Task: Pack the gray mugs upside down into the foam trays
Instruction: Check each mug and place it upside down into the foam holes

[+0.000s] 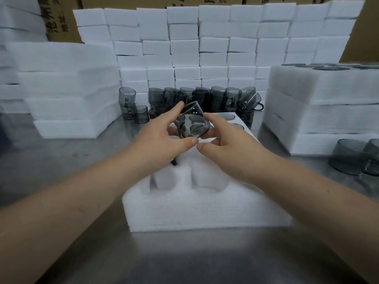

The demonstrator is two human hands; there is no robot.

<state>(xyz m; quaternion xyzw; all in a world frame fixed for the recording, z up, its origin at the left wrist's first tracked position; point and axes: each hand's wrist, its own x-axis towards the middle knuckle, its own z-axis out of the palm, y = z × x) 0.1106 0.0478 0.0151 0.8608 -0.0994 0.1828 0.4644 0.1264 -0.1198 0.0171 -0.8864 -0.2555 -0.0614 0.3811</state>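
Steel table (184,263), foam tray (205,214), cardboard boxes (59,21)

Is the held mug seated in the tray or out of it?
Out. The gray mug is tilted in the air between the left hand and right hand, above the foam tray.

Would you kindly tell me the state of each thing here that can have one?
gray transparent glass mug: tilted, held above the tray.
left hand: fingers curled round the mug.
right hand: fingers curled round the mug.
white foam tray: mugs in far pockets, near right pocket empty.
loose gray mugs at the back: stacked, unpacked.
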